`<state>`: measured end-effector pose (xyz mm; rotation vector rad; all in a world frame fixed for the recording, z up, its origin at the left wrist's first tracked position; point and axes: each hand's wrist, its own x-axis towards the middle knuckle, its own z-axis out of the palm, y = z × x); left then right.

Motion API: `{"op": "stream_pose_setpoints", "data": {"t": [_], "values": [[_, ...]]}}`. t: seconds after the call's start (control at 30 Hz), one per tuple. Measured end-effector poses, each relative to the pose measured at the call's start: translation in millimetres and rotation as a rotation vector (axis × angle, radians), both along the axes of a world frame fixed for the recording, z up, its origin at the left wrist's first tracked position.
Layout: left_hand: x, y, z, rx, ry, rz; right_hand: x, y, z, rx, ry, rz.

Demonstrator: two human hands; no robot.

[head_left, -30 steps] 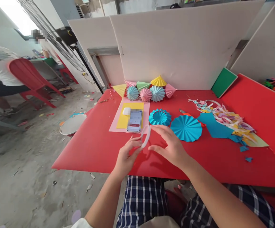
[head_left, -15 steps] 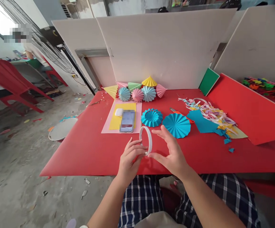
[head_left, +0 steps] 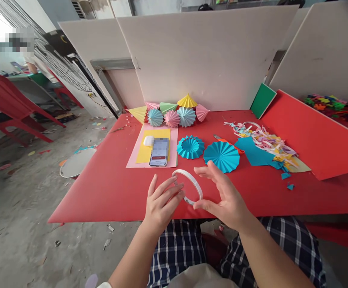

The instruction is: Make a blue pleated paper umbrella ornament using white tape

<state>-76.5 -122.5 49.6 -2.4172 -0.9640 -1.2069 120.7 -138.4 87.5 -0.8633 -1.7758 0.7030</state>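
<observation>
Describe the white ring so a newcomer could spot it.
Find the red table, then the left hand and right hand near its front edge. Between them is the white ring: unlike the pleated blue discs beyond, it's a thin, open hoop.

Craft workshop, we'd say. Bare grey concrete floor [head_left: 35, 216] left of our hands [head_left: 161, 204], with scraps [head_left: 107, 244] strewn over it. Beneath our hands we've got a red-covered bench [head_left: 101, 196]: pleated blue paper fan [head_left: 222, 157] just ahead, heap of cut paper strips [head_left: 262, 140] farther off to the right. Big white boards [head_left: 198, 60] stand beyond our hands, patchy wall [head_left: 161, 8] showing above. Far to the left of our hands: another bench [head_left: 26, 86], a seated person [head_left: 38, 66], red plastic chair [head_left: 8, 100], loose cables [head_left: 68, 72].
</observation>
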Motion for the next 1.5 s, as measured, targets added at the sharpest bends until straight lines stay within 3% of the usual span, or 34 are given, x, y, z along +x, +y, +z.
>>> {"op": "stream_pose_setpoints", "data": {"t": [0.2, 0.43, 0.6, 0.8, 1.2, 1.5], "values": [[7.5, 0.5, 2.0, 0.022, -0.078, -0.048, 7.4, 4.8, 8.2, -0.029, -0.007, 0.081], [9.2, -1.6, -8.0, -0.053, -0.055, -0.097, 13.9, 9.6, 9.0, -0.012, -0.17, 0.089], [15.9, -2.3, -16.0, -0.121, -0.112, -0.107, 16.7, 11.1, 3.8, -0.042, -0.184, 0.031], [29.1, -4.5, -24.7, -0.179, -0.186, -0.144, 13.2, 12.9, -0.9, 0.075, -0.124, -0.02], [42.6, -17.5, -33.0, -0.265, -0.21, -0.244, 11.9, 14.9, -12.9, 0.098, 0.041, -0.142], [45.8, -22.6, -25.3, -0.367, -0.137, -0.378, 14.6, 17.3, -14.7, 0.165, -0.04, -0.322]]}}
